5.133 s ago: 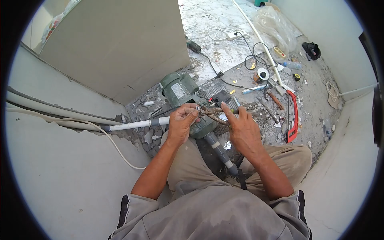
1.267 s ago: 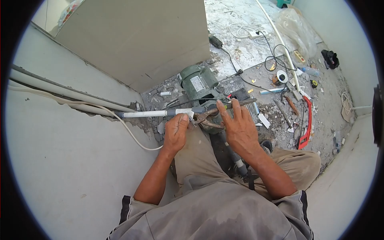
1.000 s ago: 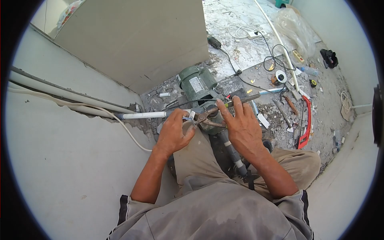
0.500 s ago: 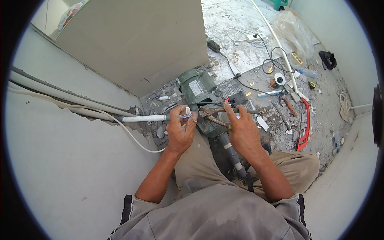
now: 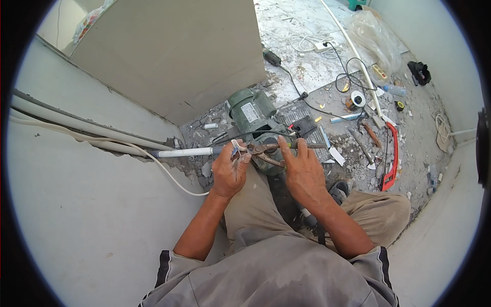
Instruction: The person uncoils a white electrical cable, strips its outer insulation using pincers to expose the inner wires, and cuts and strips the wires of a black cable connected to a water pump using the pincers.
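Over the near edge of the green machine [image 5: 250,110], pincers [image 5: 263,148] lie crosswise, handles spread in the right hand [image 5: 306,178], head pointing left; just beside that head, the left hand [image 5: 228,173], nearer, pinches a white wire end [image 5: 235,145].

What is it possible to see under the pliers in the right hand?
Under the pliers, the green pump shows around the handles. The right hand and the pliers themselves cover parts of it, so those parts cannot be seen.

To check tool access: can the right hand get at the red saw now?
Probably not yet: the right hand holds pliers. Otherwise, the saw lies uncovered ahead of the right knee.
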